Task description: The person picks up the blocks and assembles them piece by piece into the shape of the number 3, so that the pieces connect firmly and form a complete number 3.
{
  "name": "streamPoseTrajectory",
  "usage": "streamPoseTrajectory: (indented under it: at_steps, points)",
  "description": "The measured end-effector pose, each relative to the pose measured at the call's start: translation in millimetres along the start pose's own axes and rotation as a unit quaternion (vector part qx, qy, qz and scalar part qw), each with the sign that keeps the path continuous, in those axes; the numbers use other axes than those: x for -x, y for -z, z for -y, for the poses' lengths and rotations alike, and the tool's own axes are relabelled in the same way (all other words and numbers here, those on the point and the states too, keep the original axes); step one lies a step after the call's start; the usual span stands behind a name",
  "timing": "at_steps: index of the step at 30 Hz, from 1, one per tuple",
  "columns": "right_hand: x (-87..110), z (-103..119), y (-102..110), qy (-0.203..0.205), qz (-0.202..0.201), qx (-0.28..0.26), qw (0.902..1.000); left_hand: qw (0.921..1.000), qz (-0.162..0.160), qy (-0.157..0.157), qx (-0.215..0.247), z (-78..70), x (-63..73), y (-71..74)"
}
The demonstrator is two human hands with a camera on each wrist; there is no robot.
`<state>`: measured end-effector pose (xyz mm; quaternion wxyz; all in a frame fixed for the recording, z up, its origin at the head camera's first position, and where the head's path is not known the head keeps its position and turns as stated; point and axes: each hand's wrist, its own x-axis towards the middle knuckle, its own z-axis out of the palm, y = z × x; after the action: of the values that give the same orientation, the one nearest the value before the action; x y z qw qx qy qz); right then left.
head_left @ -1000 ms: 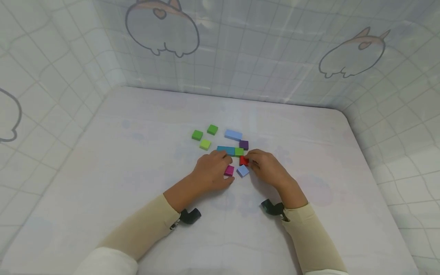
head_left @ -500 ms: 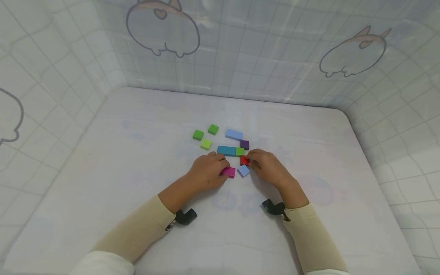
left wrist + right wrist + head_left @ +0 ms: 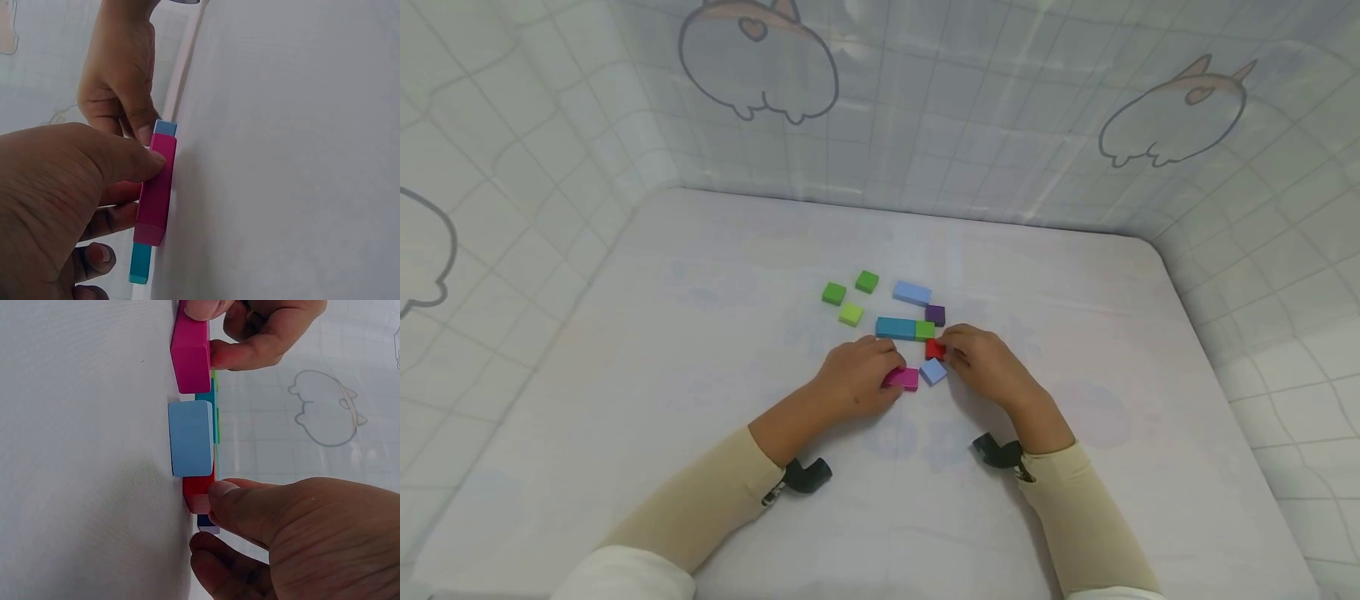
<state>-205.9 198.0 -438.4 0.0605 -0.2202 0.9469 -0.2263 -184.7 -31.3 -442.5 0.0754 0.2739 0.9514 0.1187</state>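
My left hand [image 3: 857, 379] pinches a magenta block [image 3: 156, 194] between thumb and fingers, low over the white surface. The block's free end points at a small light blue block [image 3: 191, 439] that lies turned at an angle. On the other side, my right hand [image 3: 985, 362] has thumb and curled fingers at the right end of a red block [image 3: 934, 349], holding it. Just behind the red block, a teal bar [image 3: 897, 328] and a green block [image 3: 925, 331] lie end to end in a row.
Farther back lie a dark purple block [image 3: 936, 315] and a longer light blue block [image 3: 912, 292]. To their left are a lime block [image 3: 851, 313] and two green blocks, one left [image 3: 834, 292], one right [image 3: 867, 282]. Tile-patterned sheets [image 3: 925, 133] enclose the table [image 3: 700, 275].
My left hand has drawn back from the teal bar, uncovering it and more of the magenta block. The magenta block has shifted slightly toward me. The right hand stays at the red block.
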Motion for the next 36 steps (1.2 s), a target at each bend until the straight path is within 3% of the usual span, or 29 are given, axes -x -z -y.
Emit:
streamPoseTrajectory:
  at_steps: [7,36]
  points:
    - [0.0,0.7,-0.5,-0.015,0.006,0.005,0.9999,1.0000,0.004,-0.006,0.000,-1.4,0.3,0.4]
    - [0.4,0.1,-3.6,-0.007,-0.006,0.010,0.9999,0.9998,-0.010,-0.016,0.011,-1.3,0.5,-4.2]
